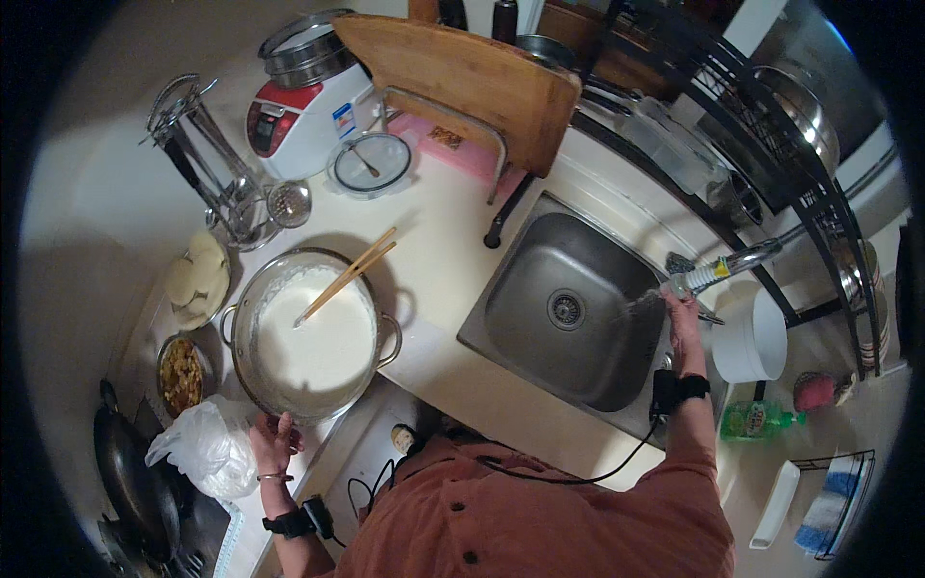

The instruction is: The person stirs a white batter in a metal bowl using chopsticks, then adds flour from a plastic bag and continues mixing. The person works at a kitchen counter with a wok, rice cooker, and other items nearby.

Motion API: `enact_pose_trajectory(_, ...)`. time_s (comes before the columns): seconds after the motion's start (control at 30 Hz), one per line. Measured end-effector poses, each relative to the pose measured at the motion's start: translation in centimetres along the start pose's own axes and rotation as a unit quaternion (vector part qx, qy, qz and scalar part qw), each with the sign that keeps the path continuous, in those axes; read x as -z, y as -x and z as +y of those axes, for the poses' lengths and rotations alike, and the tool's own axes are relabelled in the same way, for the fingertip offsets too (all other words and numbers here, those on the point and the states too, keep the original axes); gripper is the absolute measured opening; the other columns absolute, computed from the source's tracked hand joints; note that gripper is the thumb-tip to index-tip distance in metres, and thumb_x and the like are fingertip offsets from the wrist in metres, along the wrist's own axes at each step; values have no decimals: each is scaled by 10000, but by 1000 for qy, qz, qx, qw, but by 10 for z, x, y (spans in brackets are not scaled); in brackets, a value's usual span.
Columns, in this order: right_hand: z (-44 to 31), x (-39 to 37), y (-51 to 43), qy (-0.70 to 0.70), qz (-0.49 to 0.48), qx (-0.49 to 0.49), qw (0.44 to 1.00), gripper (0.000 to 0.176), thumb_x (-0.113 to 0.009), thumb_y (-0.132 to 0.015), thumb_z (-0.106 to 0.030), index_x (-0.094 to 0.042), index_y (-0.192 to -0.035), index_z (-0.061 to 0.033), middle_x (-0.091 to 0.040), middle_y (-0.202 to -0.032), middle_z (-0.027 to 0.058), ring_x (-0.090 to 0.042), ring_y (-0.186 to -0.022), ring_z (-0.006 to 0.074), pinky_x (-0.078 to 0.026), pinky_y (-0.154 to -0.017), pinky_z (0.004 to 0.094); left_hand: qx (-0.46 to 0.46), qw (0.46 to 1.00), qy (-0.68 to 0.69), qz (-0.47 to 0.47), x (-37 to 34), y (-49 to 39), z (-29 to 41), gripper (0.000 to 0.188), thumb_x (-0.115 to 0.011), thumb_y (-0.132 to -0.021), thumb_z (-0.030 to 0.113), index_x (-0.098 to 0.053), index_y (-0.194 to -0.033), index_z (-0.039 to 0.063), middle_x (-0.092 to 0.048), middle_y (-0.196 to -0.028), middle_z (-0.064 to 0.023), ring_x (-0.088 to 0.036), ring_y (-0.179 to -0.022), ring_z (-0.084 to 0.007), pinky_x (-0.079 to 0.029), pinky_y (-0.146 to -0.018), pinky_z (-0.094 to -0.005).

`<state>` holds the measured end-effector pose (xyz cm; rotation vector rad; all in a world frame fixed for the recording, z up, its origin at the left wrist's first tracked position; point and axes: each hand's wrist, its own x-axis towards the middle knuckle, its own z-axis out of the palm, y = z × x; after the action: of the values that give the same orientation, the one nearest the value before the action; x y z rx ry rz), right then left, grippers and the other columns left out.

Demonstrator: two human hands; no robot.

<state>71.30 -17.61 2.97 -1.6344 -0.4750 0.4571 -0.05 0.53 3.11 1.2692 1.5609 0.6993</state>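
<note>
My left hand (274,442) is by the near rim of a two-handled steel pot (241,361), its fingers loosely curled with no object visible in them. Beside that hand is a white plastic bag (213,448). White batter-like liquid (311,354) covers the pot's bottom, and a pair of wooden chopsticks (350,278) leans in it. At the faucet's nozzle (697,278), the fingers of my right hand (683,321) meet the outlet; whether they grip it is unclear. Water sprays leftward into the stainless steel sink (535,267).
Beyond the pot stand a utensil holder (209,159), a rice cooker (311,115) and a wooden cutting board (462,87). A bowl of chopped food (181,379) and a plate of pale round pieces (199,278) lie left. Right are a white container (748,339) and green soap bottle (755,420).
</note>
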Motion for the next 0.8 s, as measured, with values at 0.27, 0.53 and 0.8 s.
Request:
enact_pose_trajectory(0.27,-14,-10,13,60,-75,19,995,254,-598,-926,-257,-581,-737,-89,-584,-706,-2,-557,-681,119,-429,-698,259,1,1000,-5,-14,3,-3,-3,332,-620,-928,258,-480,-791,-10,-596,-566,-124,-577,-410,-180,-444,-348,-280)
enact_pose_trajectory(0.53,-15,-11,21,66,-57,48,995,316,-571,-956,-313,-571,-746,-77,-586,-678,10,-574,-574,137,-479,-581,272,33,999,-4,-13,6,-7,-11,327,-628,-922,263,-484,-826,-15,-595,-580,-127,-588,-418,-194,-446,-345,-283)
enact_pose_trajectory(0.8,43,108,-22,269,120,-86,952,319,-566,-932,-297,-668,-792,-29,-505,-531,26,-496,-414,126,-371,-352,287,22,1000,-1,-19,8,-5,-12,347,-634,-915,286,-506,-857,-32,-599,-603,-132,-599,-440,-195,-459,-371,-283)
